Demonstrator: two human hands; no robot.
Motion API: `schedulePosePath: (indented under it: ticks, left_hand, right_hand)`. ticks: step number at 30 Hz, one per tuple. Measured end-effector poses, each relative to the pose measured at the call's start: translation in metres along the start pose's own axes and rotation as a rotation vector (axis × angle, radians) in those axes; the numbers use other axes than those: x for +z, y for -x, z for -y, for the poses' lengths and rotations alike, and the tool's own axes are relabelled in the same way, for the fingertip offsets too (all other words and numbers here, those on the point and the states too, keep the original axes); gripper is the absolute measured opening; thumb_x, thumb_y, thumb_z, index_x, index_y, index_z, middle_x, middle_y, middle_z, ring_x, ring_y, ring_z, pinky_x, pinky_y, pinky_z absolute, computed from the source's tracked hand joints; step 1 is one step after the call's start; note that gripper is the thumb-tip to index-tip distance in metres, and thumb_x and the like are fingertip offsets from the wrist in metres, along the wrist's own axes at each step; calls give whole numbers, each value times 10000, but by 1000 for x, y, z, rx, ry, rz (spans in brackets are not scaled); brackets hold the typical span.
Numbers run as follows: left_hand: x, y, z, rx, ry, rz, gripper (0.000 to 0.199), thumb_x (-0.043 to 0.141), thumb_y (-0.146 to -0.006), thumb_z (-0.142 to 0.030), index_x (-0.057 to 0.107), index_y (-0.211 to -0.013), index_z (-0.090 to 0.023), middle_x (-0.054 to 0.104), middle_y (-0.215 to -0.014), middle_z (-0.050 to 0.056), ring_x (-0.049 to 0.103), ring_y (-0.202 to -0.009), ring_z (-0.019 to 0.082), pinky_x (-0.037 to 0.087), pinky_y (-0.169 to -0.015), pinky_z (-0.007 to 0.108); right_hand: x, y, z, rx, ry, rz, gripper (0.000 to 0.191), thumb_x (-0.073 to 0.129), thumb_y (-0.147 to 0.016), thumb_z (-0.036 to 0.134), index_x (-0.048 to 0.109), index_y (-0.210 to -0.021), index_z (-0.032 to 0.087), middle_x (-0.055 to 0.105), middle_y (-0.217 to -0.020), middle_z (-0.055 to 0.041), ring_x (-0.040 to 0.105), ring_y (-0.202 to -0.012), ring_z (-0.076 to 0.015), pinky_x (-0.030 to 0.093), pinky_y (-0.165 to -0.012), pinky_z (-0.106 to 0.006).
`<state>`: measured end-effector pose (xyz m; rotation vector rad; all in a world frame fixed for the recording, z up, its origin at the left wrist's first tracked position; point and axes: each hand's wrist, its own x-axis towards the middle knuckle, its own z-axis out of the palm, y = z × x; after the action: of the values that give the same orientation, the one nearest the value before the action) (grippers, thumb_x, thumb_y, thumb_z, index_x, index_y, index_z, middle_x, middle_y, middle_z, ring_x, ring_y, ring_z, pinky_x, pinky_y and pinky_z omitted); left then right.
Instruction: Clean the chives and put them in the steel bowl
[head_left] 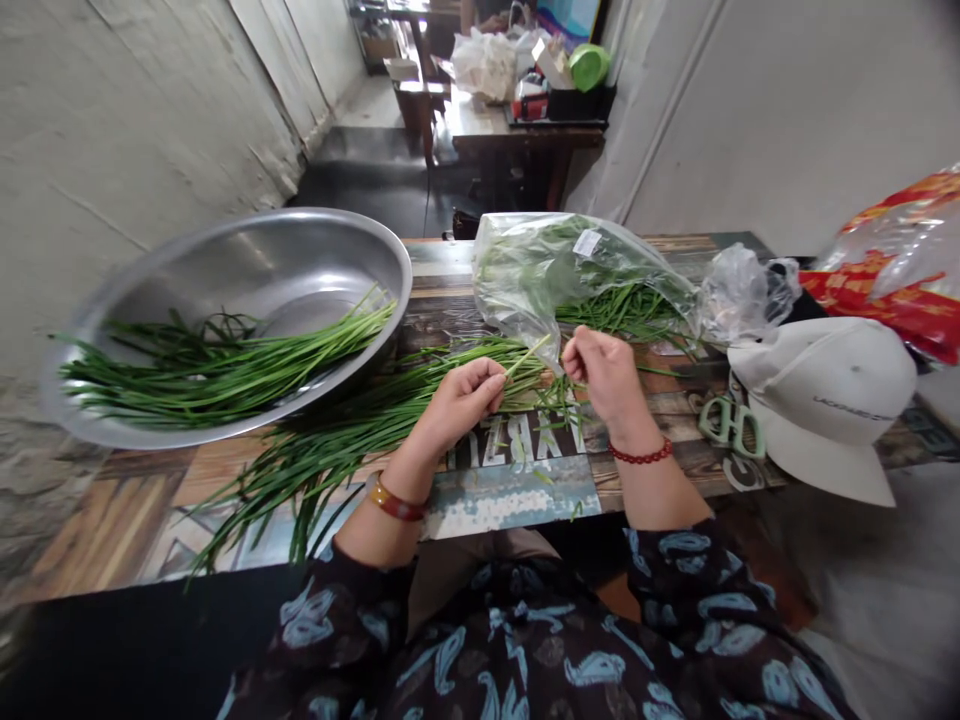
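Observation:
My left hand (466, 396) is closed on a thin chive stalk (529, 354), whose pale end points up and to the right. My right hand (604, 370) is closed in a pinch beside the mouth of a clear plastic bag (517, 290); whatever its fingertips hold is too small to make out. Long green chives (337, 440) lie loose on the patterned table, under and left of my left hand. More chives (225, 375) rest in a wide metal basin (277, 255) at the left. Green stalks (626, 308) also spill from the bag.
At the right lie green-handled scissors (731, 428), a white cap (832, 390), a crumpled clear bag (739, 290) and red packaging (892, 270). Short green scraps dot the table (487, 500). A second table (487, 122) with bags stands behind.

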<state>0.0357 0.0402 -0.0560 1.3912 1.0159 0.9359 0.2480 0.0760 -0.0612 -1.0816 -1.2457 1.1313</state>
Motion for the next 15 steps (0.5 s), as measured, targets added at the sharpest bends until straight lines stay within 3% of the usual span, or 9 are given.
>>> schedulePosePath:
  ticks: [2,5,9,15]
  left_hand:
    - [1,0,0,-30,63,30,316,583,-896,-451,499,-787,-166,476,-549,-63,305,-448,48,216,-447,185]
    - [2,2,-1,-66,105,100,365,594,-886,-495,500,-777,-160,484,-550,-54,300,-441,43,202,-434,180]
    - [2,2,-4,-115,123,162,382,592,-883,-521,531,-814,-150,487,-536,-51,289,-427,41,176,-419,176]
    - [-2,0,-3,-162,177,171,387,630,-853,-521,539,-834,-146,461,-517,-64,254,-407,33,135,-404,173]
  right_hand:
    - [11,5,-3,4,112,140,446,644,-795,618,665,-729,178,592,-599,9,489,-517,-90,385,-484,-222]
    - [22,9,-6,-12,110,261,351,727,-749,516,710,-843,178,645,-690,13,486,-541,-82,380,-499,-218]
    - [27,10,-6,21,-6,288,253,745,-746,430,706,-777,182,640,-676,15,482,-547,-83,385,-509,-220]
    - [27,9,-7,63,-131,267,254,791,-696,411,701,-754,180,617,-656,21,485,-554,-86,393,-513,-220]
